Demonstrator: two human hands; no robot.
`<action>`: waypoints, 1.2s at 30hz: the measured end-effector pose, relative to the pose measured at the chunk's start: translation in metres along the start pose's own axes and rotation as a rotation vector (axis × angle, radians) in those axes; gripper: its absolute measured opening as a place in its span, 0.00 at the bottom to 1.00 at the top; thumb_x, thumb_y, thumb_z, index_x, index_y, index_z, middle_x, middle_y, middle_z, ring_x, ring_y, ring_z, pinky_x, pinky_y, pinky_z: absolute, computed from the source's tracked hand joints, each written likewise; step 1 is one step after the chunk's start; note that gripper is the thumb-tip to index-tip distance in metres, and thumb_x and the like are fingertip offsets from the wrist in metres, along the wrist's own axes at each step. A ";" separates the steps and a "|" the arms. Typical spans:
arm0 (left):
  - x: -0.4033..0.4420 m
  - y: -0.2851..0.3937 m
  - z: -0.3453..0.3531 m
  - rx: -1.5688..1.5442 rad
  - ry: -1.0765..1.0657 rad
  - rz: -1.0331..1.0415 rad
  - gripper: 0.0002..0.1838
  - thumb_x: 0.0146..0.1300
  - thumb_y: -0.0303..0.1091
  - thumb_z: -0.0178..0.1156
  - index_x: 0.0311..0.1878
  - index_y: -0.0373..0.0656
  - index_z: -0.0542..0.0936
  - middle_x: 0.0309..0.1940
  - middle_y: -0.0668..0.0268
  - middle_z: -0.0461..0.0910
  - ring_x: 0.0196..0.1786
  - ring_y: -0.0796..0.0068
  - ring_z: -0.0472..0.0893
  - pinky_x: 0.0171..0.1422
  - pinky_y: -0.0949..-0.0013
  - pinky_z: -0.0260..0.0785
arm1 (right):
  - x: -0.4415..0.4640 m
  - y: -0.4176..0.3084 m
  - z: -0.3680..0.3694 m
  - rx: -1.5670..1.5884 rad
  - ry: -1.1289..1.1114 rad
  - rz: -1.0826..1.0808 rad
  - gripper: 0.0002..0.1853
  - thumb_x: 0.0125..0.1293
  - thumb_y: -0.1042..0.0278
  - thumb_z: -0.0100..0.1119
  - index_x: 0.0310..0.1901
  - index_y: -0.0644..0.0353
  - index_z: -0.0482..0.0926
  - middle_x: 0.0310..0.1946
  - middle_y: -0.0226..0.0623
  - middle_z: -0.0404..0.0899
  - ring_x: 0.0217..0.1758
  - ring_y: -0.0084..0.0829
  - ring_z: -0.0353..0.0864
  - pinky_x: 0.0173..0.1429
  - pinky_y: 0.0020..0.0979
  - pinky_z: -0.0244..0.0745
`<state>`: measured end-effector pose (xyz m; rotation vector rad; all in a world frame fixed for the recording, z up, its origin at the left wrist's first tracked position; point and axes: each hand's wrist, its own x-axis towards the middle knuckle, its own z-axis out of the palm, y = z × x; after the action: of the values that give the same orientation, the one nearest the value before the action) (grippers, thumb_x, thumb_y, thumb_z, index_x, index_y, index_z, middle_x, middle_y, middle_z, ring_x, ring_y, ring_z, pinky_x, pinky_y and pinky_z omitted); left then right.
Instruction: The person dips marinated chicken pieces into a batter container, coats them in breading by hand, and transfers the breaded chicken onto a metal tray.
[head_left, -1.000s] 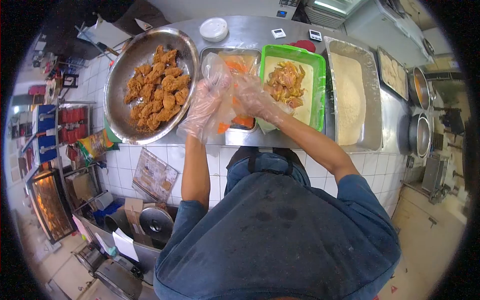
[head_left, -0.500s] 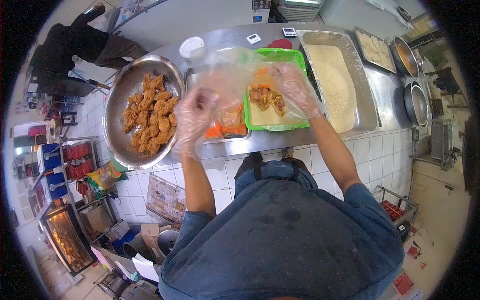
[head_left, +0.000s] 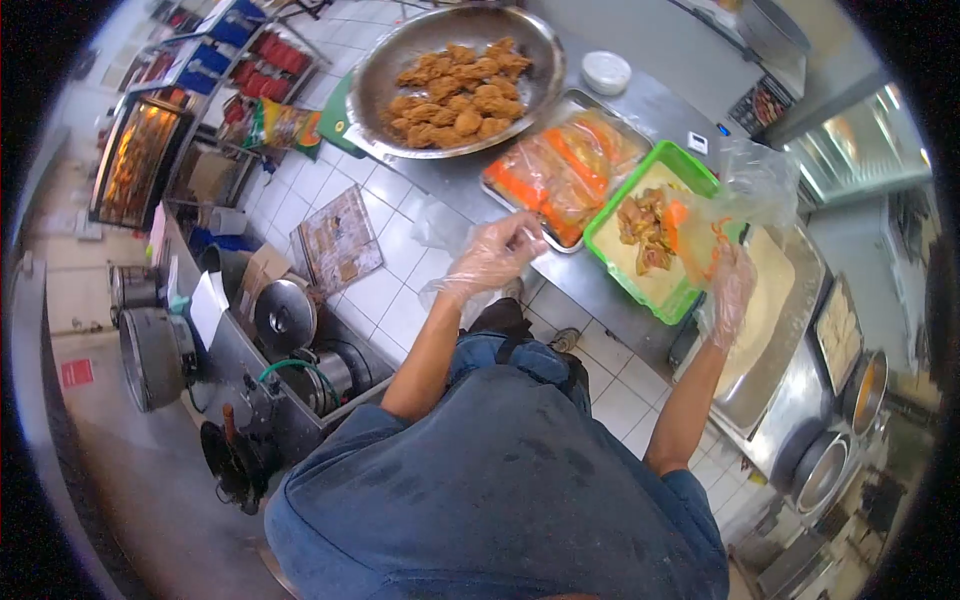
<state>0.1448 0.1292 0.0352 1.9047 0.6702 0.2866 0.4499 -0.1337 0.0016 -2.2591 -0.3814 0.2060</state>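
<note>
My right hand, in a clear plastic glove, is closed on a clear plastic bag with orange residue, over the right side of the green tub. Raw chicken pieces lie in pale batter in that tub. My gloved left hand is by the counter edge, fingers curled together; whether they hold anything is too small to tell. Just beyond it, a metal tray holds bagged orange marinated meat. Fried chicken fills part of a large steel bowl.
A tray of pale flour stands right of the tub, with another tray and round pans beyond. White lids and a small timer lie on the counter. A dirty board rests near the floor.
The view has turned and swung left. My hands have moved apart; the bag, earlier between them over the metal tray, is now in my right hand beside the green tub.
</note>
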 end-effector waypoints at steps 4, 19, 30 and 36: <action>-0.009 -0.050 -0.060 -0.103 0.320 -0.060 0.15 0.65 0.36 0.70 0.52 0.48 0.78 0.30 0.75 0.74 0.33 0.83 0.72 0.37 0.75 0.69 | -0.017 -0.019 -0.003 -0.142 0.034 -0.092 0.18 0.76 0.55 0.53 0.40 0.65 0.80 0.27 0.37 0.76 0.27 0.30 0.75 0.36 0.37 0.76; 0.158 -0.563 -0.424 -0.743 0.704 -0.648 0.46 0.57 0.57 0.73 0.67 0.33 0.67 0.55 0.53 0.76 0.49 0.61 0.79 0.45 0.60 0.76 | -0.052 -0.224 0.129 -0.106 0.015 0.118 0.32 0.74 0.44 0.53 0.74 0.49 0.67 0.69 0.36 0.70 0.66 0.39 0.74 0.62 0.40 0.74; 0.324 -0.805 -0.470 -1.042 0.505 -0.629 0.40 0.64 0.56 0.66 0.72 0.42 0.68 0.74 0.59 0.66 0.74 0.62 0.65 0.75 0.51 0.58 | -0.040 -0.427 0.308 -0.364 0.088 0.148 0.27 0.72 0.48 0.58 0.64 0.57 0.74 0.54 0.42 0.79 0.52 0.36 0.79 0.55 0.38 0.75; 0.336 -0.764 -0.474 -0.962 1.186 -0.853 0.30 0.66 0.53 0.65 0.60 0.37 0.77 0.59 0.52 0.80 0.59 0.60 0.78 0.64 0.56 0.69 | -0.037 -0.540 0.471 -0.396 -0.071 -0.342 0.18 0.72 0.57 0.59 0.55 0.60 0.79 0.50 0.46 0.82 0.50 0.41 0.82 0.55 0.40 0.77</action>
<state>-0.0549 0.9095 -0.4864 0.2863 1.6407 0.9691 0.1777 0.5225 0.1039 -2.5262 -0.9038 0.0322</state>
